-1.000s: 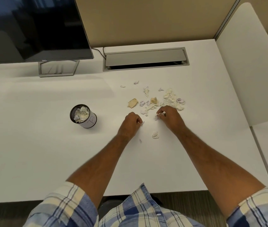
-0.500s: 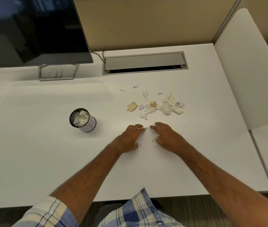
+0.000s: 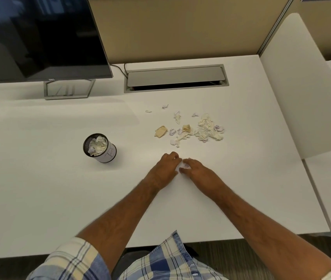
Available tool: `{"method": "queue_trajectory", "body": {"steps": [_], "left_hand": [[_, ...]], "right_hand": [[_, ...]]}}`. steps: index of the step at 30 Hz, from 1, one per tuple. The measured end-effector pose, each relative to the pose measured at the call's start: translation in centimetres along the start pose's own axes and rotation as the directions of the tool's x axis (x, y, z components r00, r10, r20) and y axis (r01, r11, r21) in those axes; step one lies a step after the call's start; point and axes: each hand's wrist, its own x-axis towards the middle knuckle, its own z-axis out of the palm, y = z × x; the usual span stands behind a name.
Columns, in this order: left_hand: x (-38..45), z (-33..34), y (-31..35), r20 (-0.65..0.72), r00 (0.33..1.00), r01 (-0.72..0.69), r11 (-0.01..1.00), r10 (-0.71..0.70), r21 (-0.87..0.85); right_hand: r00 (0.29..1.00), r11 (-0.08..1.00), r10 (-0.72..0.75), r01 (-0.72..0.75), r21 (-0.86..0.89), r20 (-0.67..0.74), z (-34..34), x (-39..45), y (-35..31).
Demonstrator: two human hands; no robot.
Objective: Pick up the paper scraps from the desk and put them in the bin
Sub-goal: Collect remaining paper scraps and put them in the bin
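Observation:
Several crumpled paper scraps (image 3: pixel 207 129), white and tan, lie scattered on the white desk (image 3: pixel 59 188) right of centre. A small black mesh bin (image 3: pixel 110 155) with a white label stands to their left, partly filled with crumpled paper. My left hand (image 3: pixel 165 169) and my right hand (image 3: pixel 198 171) rest on the desk just in front of the pile, fingertips nearly meeting. A few small white scraps (image 3: pixel 184 167) sit between the two hands, touched by the fingers of both. Neither hand plainly grips anything.
A dark monitor (image 3: pixel 39 37) on a metal stand (image 3: pixel 69 90) fills the back left. A grey cable hatch (image 3: pixel 175 76) is set into the desk behind the scraps. A white side partition (image 3: pixel 293 87) bounds the desk on the right.
Both hands pulled back from the pile toward me. Their fingers went from pinching to lying flatter, and they came together around the small scraps near the front.

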Motion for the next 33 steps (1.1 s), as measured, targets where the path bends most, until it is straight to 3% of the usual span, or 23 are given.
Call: {"method": "queue_trajectory", "body": {"steps": [11,16,18,23,25,28,29,33], "left_hand": [[0.3,0.6,1.4,-0.021,0.991,0.131,0.991,-0.132,-0.018],[0.4,0.7,1.9,-0.002,0.973,0.232,0.972,-0.233,-0.022],[0.2,0.7,1.7,-0.009,0.972,0.233,0.972,-0.233,-0.025],[-1.0,0.4,0.4,-0.015,0.961,0.276,0.961,-0.276,-0.023],[-1.9,0.4,-0.6,-0.019,0.962,0.272,0.962,-0.273,-0.025],[-3.5,-0.2,-2.2,-0.043,0.959,0.277,0.959,-0.280,-0.062],[-4.0,-0.4,-2.7,-0.054,0.957,0.279,0.956,-0.284,-0.085],[-5.9,-1.1,-4.3,-0.084,0.946,0.297,0.939,-0.315,-0.173]], "right_hand": [[0.994,0.965,-0.075,0.091,-0.247,0.073,-0.6,0.9,-0.8],[0.995,0.962,-0.073,0.089,-0.259,0.071,-0.9,1.4,-1.2],[0.997,0.982,-0.049,0.059,-0.178,0.063,-1.2,1.5,-1.5],[0.980,0.966,0.177,-0.191,0.174,0.092,-1.9,2.2,-1.5],[0.987,0.970,0.142,-0.154,0.186,0.075,-1.9,1.9,-1.2],[0.992,0.992,-0.101,0.106,0.067,-0.069,-1.5,1.3,-0.5],[0.985,0.985,-0.129,0.141,0.101,-0.114,-1.3,1.4,-0.5],[0.982,0.856,0.121,-0.028,0.516,-0.148,-0.9,2.4,-2.1]]}}
